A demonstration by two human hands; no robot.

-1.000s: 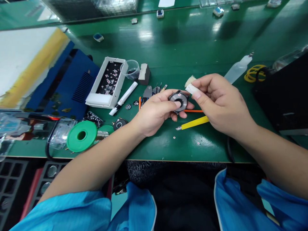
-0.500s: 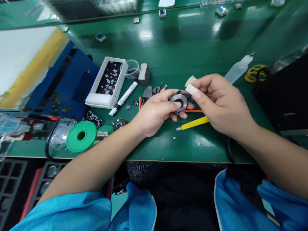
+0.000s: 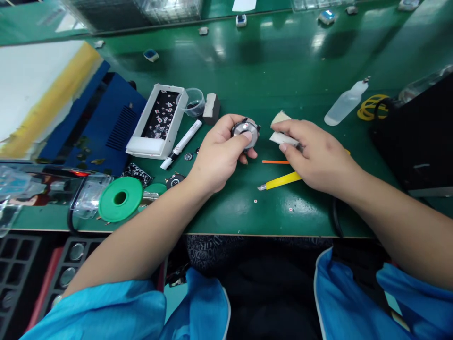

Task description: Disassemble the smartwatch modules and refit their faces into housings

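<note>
My left hand [image 3: 221,153] grips a round dark watch case [image 3: 247,133], thumb across its metal face, where a small red-and-white sticker shows. To the right, my right hand [image 3: 311,148] pinches a folded whitish cloth [image 3: 283,138] between thumb and fingers. A gap separates the cloth from the watch case. Below my right hand, a yellow craft knife [image 3: 283,180] lies on the green table [image 3: 226,217], its blade pointing left. An orange stick [image 3: 275,162] lies above the knife, its right end hidden by my fingers.
On the left are a white tray [image 3: 170,134] of small stickers, a clear cup [image 3: 194,102], a white marker [image 3: 186,139], a green spool [image 3: 120,199] and a blue box [image 3: 116,113]. A clear bottle [image 3: 345,105] and a black box [image 3: 421,137] are at the right.
My left hand has moved left and slightly up with the watch case, away from the cloth. My right hand has turned lower over the table, and more of the bottle shows.
</note>
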